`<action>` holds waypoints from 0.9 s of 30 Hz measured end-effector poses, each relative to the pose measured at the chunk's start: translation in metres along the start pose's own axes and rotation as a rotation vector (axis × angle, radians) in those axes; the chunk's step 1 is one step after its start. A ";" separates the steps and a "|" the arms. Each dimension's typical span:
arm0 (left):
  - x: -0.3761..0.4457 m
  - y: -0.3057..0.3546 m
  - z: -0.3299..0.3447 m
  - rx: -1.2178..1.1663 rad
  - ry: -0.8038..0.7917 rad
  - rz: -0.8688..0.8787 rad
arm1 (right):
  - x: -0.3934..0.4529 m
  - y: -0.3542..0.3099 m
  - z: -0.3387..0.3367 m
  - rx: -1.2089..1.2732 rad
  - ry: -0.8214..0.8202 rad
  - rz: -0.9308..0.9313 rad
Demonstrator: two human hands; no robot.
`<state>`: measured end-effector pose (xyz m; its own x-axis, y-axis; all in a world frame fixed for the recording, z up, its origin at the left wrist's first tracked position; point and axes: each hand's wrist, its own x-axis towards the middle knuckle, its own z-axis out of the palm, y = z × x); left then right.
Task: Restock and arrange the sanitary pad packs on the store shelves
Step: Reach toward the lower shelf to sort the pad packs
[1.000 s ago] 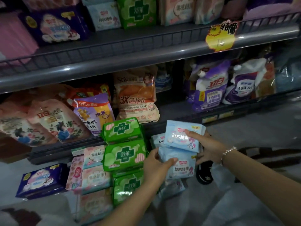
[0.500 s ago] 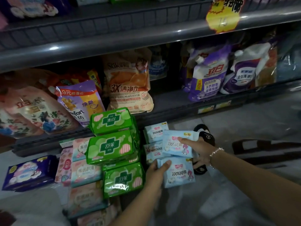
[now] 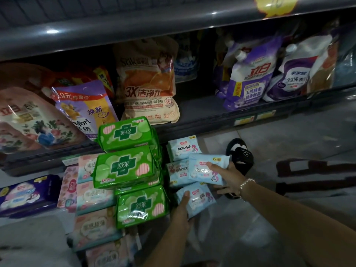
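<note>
My right hand (image 3: pixel 230 177) grips one blue pad pack (image 3: pixel 207 170); my left hand (image 3: pixel 182 212) holds another blue pack (image 3: pixel 198 199) beside the green packs (image 3: pixel 125 166).

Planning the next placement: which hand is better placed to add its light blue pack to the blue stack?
Probably right. The right hand holds its pack against the blue stack; the left hand's pack sits lower, nearer the person.
</note>
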<state>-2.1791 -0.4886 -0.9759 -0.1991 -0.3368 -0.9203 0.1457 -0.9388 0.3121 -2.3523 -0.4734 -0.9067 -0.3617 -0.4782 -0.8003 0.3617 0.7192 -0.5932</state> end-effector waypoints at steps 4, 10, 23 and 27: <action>0.015 -0.003 0.004 -0.074 0.085 0.042 | 0.006 -0.001 0.001 -0.023 0.035 -0.021; 0.020 -0.001 0.007 -0.043 0.131 0.054 | 0.012 -0.005 -0.005 0.029 0.066 -0.061; -0.007 0.001 -0.010 0.009 0.247 0.084 | 0.013 -0.012 0.001 0.026 0.005 -0.098; -0.022 0.013 0.004 -0.098 0.133 0.043 | 0.010 -0.014 0.005 0.024 -0.011 -0.108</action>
<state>-2.1767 -0.4936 -0.9512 -0.0620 -0.3576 -0.9318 0.2462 -0.9103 0.3329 -2.3565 -0.4907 -0.9064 -0.3904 -0.5580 -0.7322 0.3416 0.6508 -0.6781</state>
